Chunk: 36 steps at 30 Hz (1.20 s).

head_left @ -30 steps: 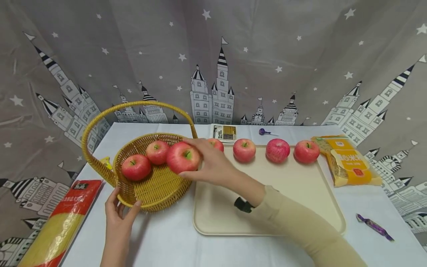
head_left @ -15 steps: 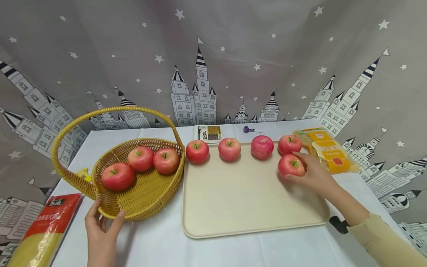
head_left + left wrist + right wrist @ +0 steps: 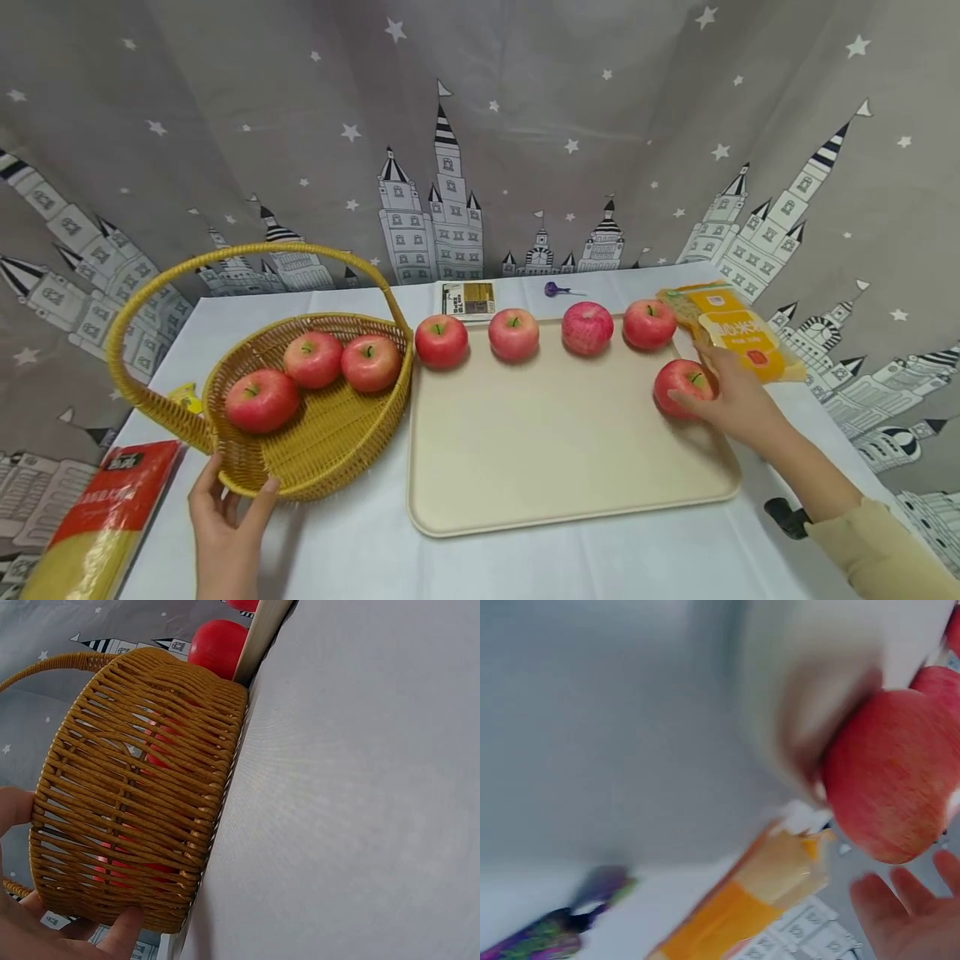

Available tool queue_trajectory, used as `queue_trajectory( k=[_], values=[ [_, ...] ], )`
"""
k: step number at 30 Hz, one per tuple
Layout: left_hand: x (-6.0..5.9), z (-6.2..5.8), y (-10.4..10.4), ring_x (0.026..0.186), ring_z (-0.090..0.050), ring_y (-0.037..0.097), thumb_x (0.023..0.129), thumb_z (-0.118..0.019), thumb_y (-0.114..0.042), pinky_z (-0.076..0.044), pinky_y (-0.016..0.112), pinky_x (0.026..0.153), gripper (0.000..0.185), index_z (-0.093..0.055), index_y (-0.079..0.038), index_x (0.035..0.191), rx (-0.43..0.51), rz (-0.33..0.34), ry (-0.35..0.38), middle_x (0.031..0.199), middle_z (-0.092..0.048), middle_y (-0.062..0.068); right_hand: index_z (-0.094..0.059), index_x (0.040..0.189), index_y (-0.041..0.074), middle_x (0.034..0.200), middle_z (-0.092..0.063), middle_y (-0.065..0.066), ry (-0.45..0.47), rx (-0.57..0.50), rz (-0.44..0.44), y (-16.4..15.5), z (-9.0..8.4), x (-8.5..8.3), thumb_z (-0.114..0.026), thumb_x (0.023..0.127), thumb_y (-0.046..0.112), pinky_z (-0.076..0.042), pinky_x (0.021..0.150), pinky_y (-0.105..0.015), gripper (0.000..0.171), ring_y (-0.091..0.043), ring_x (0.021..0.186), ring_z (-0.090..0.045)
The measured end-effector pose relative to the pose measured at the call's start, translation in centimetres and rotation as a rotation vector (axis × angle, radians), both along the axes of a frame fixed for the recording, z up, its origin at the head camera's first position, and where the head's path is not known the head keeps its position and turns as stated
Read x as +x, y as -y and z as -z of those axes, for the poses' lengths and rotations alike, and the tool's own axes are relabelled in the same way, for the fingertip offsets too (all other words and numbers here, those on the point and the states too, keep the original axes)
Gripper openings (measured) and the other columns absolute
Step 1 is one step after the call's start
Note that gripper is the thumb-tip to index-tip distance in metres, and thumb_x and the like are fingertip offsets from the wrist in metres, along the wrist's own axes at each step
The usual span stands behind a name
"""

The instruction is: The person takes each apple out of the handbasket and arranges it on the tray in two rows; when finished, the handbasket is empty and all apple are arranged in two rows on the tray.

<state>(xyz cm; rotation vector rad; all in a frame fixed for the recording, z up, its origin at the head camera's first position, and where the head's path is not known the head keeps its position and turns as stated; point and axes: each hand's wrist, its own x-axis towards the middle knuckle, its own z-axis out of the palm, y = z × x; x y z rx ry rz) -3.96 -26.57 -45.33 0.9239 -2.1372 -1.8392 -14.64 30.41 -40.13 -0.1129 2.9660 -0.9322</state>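
My left hand (image 3: 227,521) holds the near left end of a yellow wicker basket (image 3: 330,479). Its thumb is at the rim, and its fingers lie against the woven side near the handle's foot, as the left wrist view shows. Several red apples lie inside; one (image 3: 262,401) is nearest that hand. At the right side of the beige tray (image 3: 540,467), my right hand (image 3: 738,400) is spread around another red apple (image 3: 681,390). The thumb overlaps the apple's front in the head view; in the right wrist view the fingertips (image 3: 874,892) show apart from it.
A row of apples (image 3: 513,335) lines the tray's back edge. Orange-yellow food bag (image 3: 738,329) stands behind the right hand; a red-and-yellow packet (image 3: 105,517) lies at the left. A small packet (image 3: 468,300) and purple lollipop (image 3: 552,289) lie at the back; purple-wrapped candy (image 3: 536,937) lies lower left.
My right hand carried an apple from over the basket to the tray's right side, then slightly right and nearer; its fingers have spread. The left hand stays on the basket. The head view turned right.
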Motion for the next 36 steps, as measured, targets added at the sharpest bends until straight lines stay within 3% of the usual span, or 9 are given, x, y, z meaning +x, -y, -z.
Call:
queue_trajectory(
  k=[4, 8, 12, 17, 20, 25, 32, 36],
  values=[
    [-0.1, -0.2, 0.0, 0.146, 0.000, 0.019, 0.094, -0.061, -0.037, -0.021, 0.032, 0.117, 0.084, 0.001, -0.042, 0.150, 0.009, 0.035, -0.011, 0.159, 0.009, -0.007, -0.031, 0.147, -0.001, 0.144, -0.033, -0.028, -0.139, -0.026, -0.007, 1.7, -1.3, -0.3, -0.073, 0.085, 0.038, -0.033, 0.095, -0.074, 0.084, -0.048, 0.129, -0.030],
    [-0.3, 0.5, 0.5, 0.146, 0.000, 0.018, 0.093, -0.062, -0.040, -0.021, 0.037, 0.117, 0.085, 0.001, -0.044, 0.150, 0.008, 0.043, -0.019, 0.159, 0.009, -0.010, -0.031, 0.148, 0.005, 0.148, -0.031, -0.022, -0.143, -0.135, -0.047, 5.0, -2.0, -1.2, -0.070, 0.088, 0.037, -0.032, 0.102, -0.069, 0.078, -0.044, 0.132, -0.029],
    [-0.1, 0.9, 0.6, 0.146, -0.001, 0.018, 0.093, -0.061, -0.041, -0.023, 0.038, 0.117, 0.084, 0.001, -0.045, 0.149, 0.001, 0.029, 0.004, 0.158, 0.008, -0.011, -0.034, 0.147, 0.007, 0.147, -0.035, -0.017, -0.125, -0.229, -0.167, 9.9, -2.0, -2.4, -0.070, 0.089, 0.035, -0.031, 0.108, -0.060, 0.074, -0.037, 0.134, -0.033],
    [0.3, -1.0, -0.5, 0.146, 0.001, 0.018, 0.095, -0.061, -0.036, -0.021, 0.044, 0.117, 0.084, 0.002, -0.041, 0.151, 0.025, 0.023, 0.006, 0.159, 0.010, -0.008, -0.041, 0.145, 0.011, 0.143, -0.045, -0.010, -0.044, -0.299, -0.328, 17.6, -2.1, -3.1, -0.074, 0.085, 0.034, -0.046, 0.101, -0.048, 0.072, -0.031, 0.124, -0.049],
    [0.6, -2.1, -1.0, 0.146, 0.001, 0.019, 0.096, -0.059, -0.031, -0.019, 0.044, 0.117, 0.083, 0.002, -0.037, 0.152, 0.039, 0.024, -0.005, 0.159, 0.009, -0.006, -0.042, 0.145, 0.007, 0.141, -0.048, -0.011, -0.017, -0.350, -0.421, 22.2, -2.4, -3.5, -0.076, 0.084, 0.028, -0.052, 0.095, -0.042, 0.073, -0.030, 0.115, -0.056],
    [0.8, -2.7, -1.3, 0.146, 0.001, 0.020, 0.097, -0.059, -0.030, -0.015, 0.043, 0.118, 0.083, 0.002, -0.034, 0.153, 0.048, 0.022, -0.020, 0.159, 0.009, -0.004, -0.041, 0.146, 0.012, 0.142, -0.047, -0.005, -0.038, -0.299, -0.537, 28.5, -3.1, -4.2, -0.074, 0.084, 0.036, -0.045, 0.102, -0.038, 0.075, -0.023, 0.122, -0.050],
    [0.8, -2.8, -1.3, 0.146, 0.001, 0.021, 0.096, -0.060, -0.032, -0.014, 0.045, 0.118, 0.084, 0.001, -0.033, 0.153, 0.042, 0.024, -0.028, 0.160, 0.009, -0.002, -0.040, 0.147, 0.014, 0.139, -0.051, -0.004, -0.051, -0.228, -0.573, 34.1, -3.3, -5.7, -0.073, 0.084, 0.041, -0.045, 0.101, -0.033, 0.077, -0.018, 0.122, -0.049],
    [1.1, -3.0, -1.0, 0.146, 0.002, 0.022, 0.096, -0.060, -0.033, -0.014, 0.046, 0.118, 0.085, 0.002, -0.033, 0.153, 0.035, 0.022, -0.022, 0.160, 0.010, -0.002, -0.044, 0.144, 0.012, 0.131, -0.054, -0.005, -0.081, -0.124, -0.572, 36.1, -3.3, -6.2, -0.071, 0.083, 0.044, -0.047, 0.097, -0.032, 0.074, -0.016, 0.117, -0.050]
  ],
)
